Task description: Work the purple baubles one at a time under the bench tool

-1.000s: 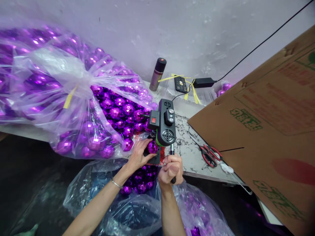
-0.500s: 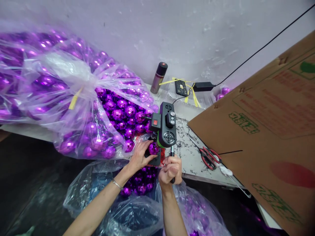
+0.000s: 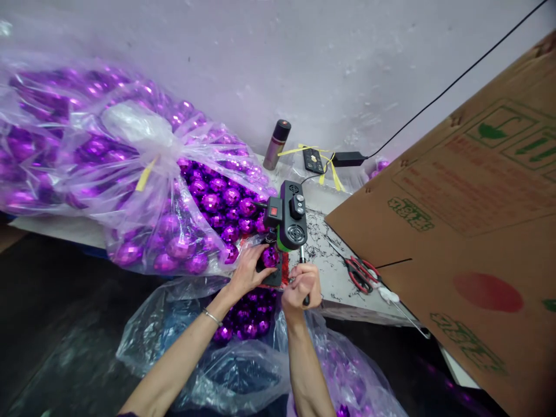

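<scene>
A small black bench drill press (image 3: 292, 217) with a red switch stands on the white table. My left hand (image 3: 248, 272) is closed on a shiny purple faceted ball (image 3: 270, 256), thumb and fingers around its sides. That ball sits beneath the drill head, over the black base plate (image 3: 273, 279). My right hand (image 3: 301, 286) is wrapped in a fist round the drill press's lever handle (image 3: 303, 253), to the right of the ball. The drill's tip is hidden under the head.
An opened clear bag of purple balls (image 3: 139, 174) lies left. Another plastic bag (image 3: 243, 370) with balls hangs below the table edge. Red-handled scissors (image 3: 362, 275), black shavings and a large cardboard box (image 3: 460, 231) are right. A bottle (image 3: 277, 145) and phone (image 3: 313, 161) stand behind.
The view has shifted slightly to the right. Both hands keep the same grips on the ball and the lever handle; little else differs.
</scene>
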A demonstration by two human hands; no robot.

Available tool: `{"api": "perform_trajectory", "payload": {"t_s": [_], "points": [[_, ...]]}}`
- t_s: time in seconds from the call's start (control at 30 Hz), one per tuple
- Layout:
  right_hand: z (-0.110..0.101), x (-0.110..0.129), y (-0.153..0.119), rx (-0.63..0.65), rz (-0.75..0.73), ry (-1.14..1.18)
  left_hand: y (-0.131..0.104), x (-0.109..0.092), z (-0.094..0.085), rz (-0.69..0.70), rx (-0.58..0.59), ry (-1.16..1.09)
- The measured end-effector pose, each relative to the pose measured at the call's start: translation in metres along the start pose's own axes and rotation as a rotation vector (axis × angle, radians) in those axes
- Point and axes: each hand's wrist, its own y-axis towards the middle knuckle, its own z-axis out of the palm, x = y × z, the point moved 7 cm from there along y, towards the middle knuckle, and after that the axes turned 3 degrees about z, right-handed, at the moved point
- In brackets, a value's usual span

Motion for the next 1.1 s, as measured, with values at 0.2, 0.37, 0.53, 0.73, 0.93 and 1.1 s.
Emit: {"api": "perform_trajectory", "payload": {"t_s": [0.2,0.37,0.53,0.73,0.93,1.1], "points": [[0.000,0.017,0.034,0.076,0.206,-0.018,-0.045,-0.029,-0.014,0.104,-0.016,0.087],[-0.002,0.016,0.019,0.072,0.118,-0.002,-0.034,-0.049,-0.068,0.144,-0.120,0.289],[0.000,0.013,0.011,0.092,0.078,0.004,0.045,-0.003,-0.102,-0.299,0.161,0.704],[0.000,0.014,0.012,0.099,0.027,-0.009,0.065,0.028,-0.094,-0.475,0.457,0.676],[0.001,0.015,0.013,0.121,0.009,-0.030,0.056,0.031,-0.123,-0.420,0.113,0.027],[0.000,0.021,0.023,0.100,0.032,-0.026,0.019,-0.001,-0.123,-0.531,-0.021,-0.442]]}}
